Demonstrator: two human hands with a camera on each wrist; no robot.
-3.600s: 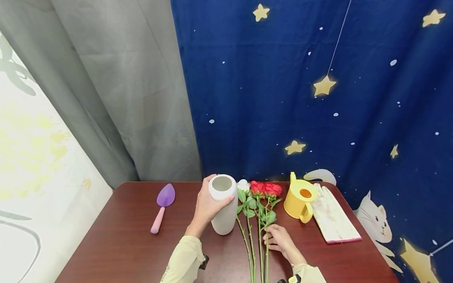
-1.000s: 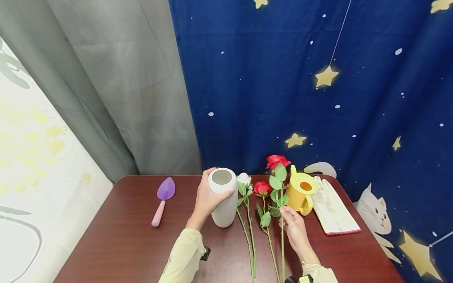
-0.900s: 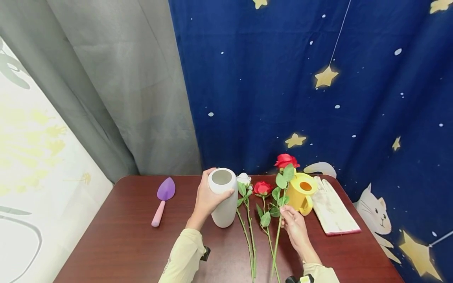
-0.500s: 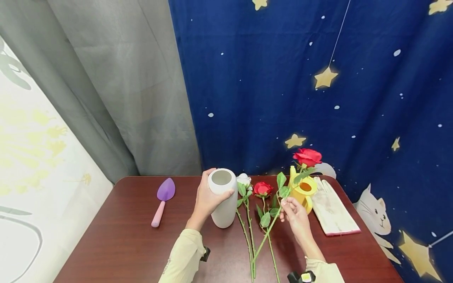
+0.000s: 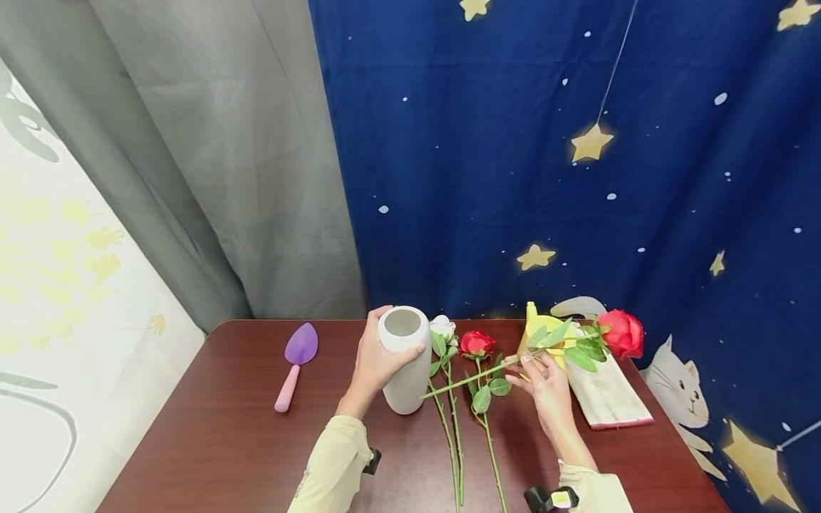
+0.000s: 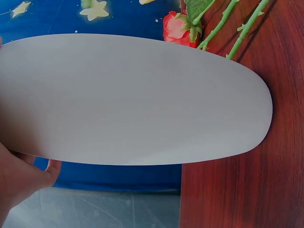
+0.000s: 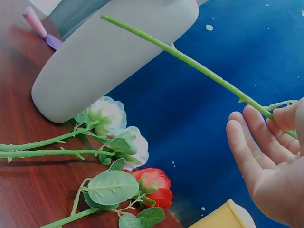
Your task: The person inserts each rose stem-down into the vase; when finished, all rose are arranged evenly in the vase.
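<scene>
My left hand (image 5: 380,363) grips the tall white vase (image 5: 407,388) near its rim, and the vase stands upright on the table. In the right wrist view, the thumb and a finger of my right hand (image 7: 273,156) pinch the green stem of a red rose (image 5: 622,333). That rose lies almost level in the air, bloom to the right, its bare stem end pointing left toward the vase. Under the stem, a second red rose (image 5: 477,343) and two white roses (image 7: 111,114) lie on the table right of the vase.
A yellow watering can (image 5: 531,329) stands behind my right hand, partly covered by the held rose. White gloves (image 5: 609,399) lie at the table's right side. A purple trowel with a pink handle (image 5: 288,388) lies left on the dark red table (image 5: 212,427).
My right hand has picked up one red rose from the table, moved right, and tipped it from upright to nearly level, bloom swinging right. The left hand keeps holding the vase.
</scene>
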